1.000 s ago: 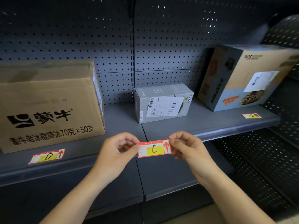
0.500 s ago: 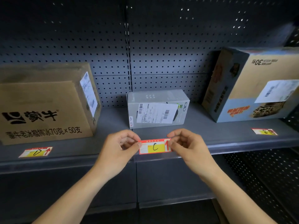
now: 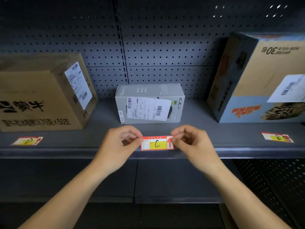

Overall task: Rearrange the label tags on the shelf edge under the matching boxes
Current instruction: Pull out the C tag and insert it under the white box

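Note:
A red and yellow label tag marked C [image 3: 156, 143] is pinched at its left end by my left hand [image 3: 121, 142] and at its right end by my right hand [image 3: 192, 142]. It hangs at the front edge of the grey shelf [image 3: 99, 151], directly below the small grey box [image 3: 149, 103]. A tag marked D [image 3: 27, 140] lies flat on the shelf under the big brown carton [image 3: 41, 96] at the left. A tag marked B [image 3: 277, 137] lies under the blue and tan box [image 3: 260, 80] at the right.
A dark perforated back panel [image 3: 165, 47] rises behind the boxes. A lower shelf [image 3: 165, 184] sits beneath my forearms. Bare shelf surface lies between the boxes.
Both hands have carried the C tag up and forward to the shelf's front edge under the grey box. The view has moved closer and turned slightly.

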The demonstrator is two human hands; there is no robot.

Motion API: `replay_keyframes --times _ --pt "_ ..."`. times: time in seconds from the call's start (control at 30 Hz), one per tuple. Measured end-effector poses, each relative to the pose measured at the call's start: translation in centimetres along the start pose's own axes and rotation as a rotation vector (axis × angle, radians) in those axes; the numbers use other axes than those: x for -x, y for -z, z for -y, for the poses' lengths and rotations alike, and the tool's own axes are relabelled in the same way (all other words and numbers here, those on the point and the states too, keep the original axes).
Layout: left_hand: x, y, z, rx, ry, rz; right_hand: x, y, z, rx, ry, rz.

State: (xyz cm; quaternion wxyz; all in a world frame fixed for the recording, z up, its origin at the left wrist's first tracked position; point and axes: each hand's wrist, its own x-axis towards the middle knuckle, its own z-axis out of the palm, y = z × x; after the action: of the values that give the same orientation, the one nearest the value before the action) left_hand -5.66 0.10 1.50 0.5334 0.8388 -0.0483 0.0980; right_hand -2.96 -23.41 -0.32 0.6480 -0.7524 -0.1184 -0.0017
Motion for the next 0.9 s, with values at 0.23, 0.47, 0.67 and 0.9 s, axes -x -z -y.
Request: replay_keyframes --times 0.23,0.47,0.67,0.9 --pt "-0.8 0.5 1.4 -0.023 -0.031 0.010 -0.4 -1.2 0.2 0.276 0.074 -0.018" --pt "-0.8 0.5 3.4 -0.198 -0.093 0.028 0.4 -2.6 -0.9 0.535 0.088 -0.045" --pt "-0.1 0.6 4.2 -0.466 -0.270 -0.043 0.6 -3.8 -1.2 0.745 0.242 -0.090" --pt "-0.5 0.5 4.9 -0.592 -0.365 -0.017 0.5 -4.4 -2.0 0.830 0.244 -0.105"
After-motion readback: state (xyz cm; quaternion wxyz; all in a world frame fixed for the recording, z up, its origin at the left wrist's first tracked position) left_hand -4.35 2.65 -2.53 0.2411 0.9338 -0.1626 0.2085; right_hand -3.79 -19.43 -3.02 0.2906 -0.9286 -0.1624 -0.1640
